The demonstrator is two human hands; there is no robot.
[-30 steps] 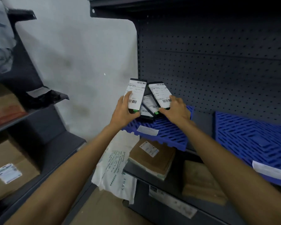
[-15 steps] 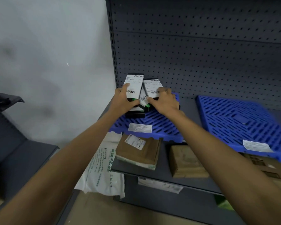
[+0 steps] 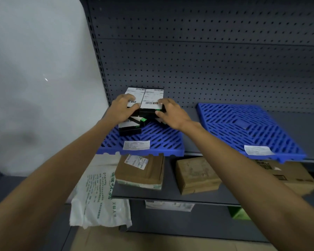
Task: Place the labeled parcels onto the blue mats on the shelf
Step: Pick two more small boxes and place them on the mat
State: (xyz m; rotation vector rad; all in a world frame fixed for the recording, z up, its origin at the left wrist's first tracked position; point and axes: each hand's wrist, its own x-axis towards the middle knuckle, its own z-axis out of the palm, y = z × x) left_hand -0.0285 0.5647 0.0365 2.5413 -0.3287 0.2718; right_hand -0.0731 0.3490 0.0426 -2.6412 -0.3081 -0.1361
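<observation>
Parcels (image 3: 145,107), small black boxes with white barcode labels, sit in a loose stack at the back left of the left mat (image 3: 152,140), close to the pegboard (image 3: 207,60). Both hands are on the top two boxes, which lie side by side with labels up, probably so the barcodes stay readable. Left hand (image 3: 122,110) curls over the left box, fingers pressing its label and thumb at its near edge. Right hand (image 3: 170,114) grips the right box from its outer side, thumb at the front end, fingers wrapped over the top. Lower boxes splay out askew beneath, so the hands seem to be squaring the pile and steadying it against sliding on the slatted surface. Right mat (image 3: 248,127) on the same shelf (image 3: 190,113) carries only a paper tag. Brown packages (image 3: 141,171) rest on the lower shelf, untouched
</observation>
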